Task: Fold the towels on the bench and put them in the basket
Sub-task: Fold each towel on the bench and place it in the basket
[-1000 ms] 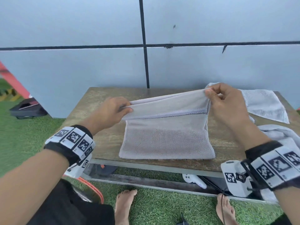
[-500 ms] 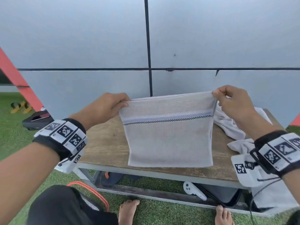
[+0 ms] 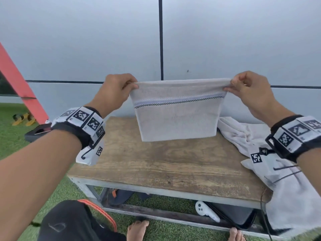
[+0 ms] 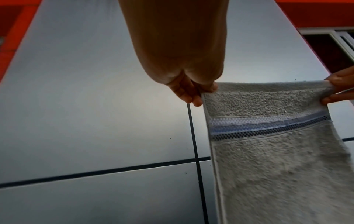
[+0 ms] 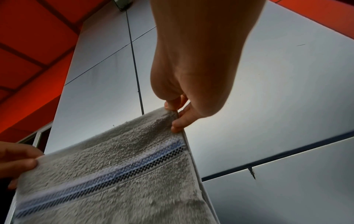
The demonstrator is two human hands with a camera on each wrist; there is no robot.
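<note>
Held up above the bench (image 3: 173,164) between left hand (image 3: 114,91) and right hand (image 3: 250,91): towel (image 3: 177,119); crumpled towels (image 3: 243,134) right.

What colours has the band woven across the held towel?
The towel band is white, light blue and dark checkered; clearest in the left wrist view.

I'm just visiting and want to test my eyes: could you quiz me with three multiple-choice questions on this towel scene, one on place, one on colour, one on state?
1. Where is the striped towel?
A. flat on the bench
B. hanging in the air above the bench
C. on the grass

2. What colour is its darkest stripe?
A. red
B. green
C. dark blue-black

3. How is it held?
A. left hand and right hand pinch its top corners
B. one hand only
C. by nobody

Answers: B, its lower edge hangs clear of the wood; C, the checked band is dark; A, fingers pinch both corners.
</note>
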